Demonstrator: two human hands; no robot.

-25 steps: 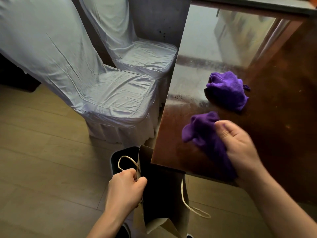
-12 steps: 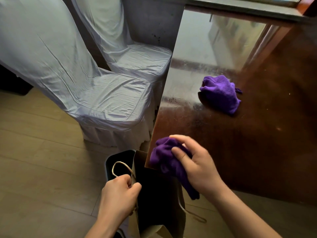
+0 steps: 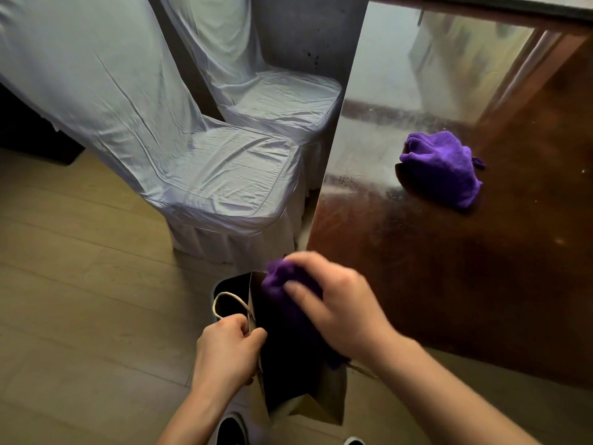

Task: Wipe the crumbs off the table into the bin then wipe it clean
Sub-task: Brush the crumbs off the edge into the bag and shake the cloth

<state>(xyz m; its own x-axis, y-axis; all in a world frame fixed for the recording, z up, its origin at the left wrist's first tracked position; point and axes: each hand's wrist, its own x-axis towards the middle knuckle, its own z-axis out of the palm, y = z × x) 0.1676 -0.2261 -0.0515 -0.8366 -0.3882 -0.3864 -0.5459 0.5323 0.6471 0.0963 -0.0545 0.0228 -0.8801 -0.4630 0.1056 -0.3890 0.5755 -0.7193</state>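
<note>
Head view: right fingers [image 3: 300, 290] around fuzzy purple cloth [image 3: 281, 280], left fingers [image 3: 236, 326] pinching rim of stiff paper bag [image 3: 333, 401].

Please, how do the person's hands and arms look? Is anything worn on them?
Both are bare: the left hand and the right hand wear no gloves, and no sleeve shows on either forearm. I see no watch, ring or bracelet, though the right hand is blurred.
</note>
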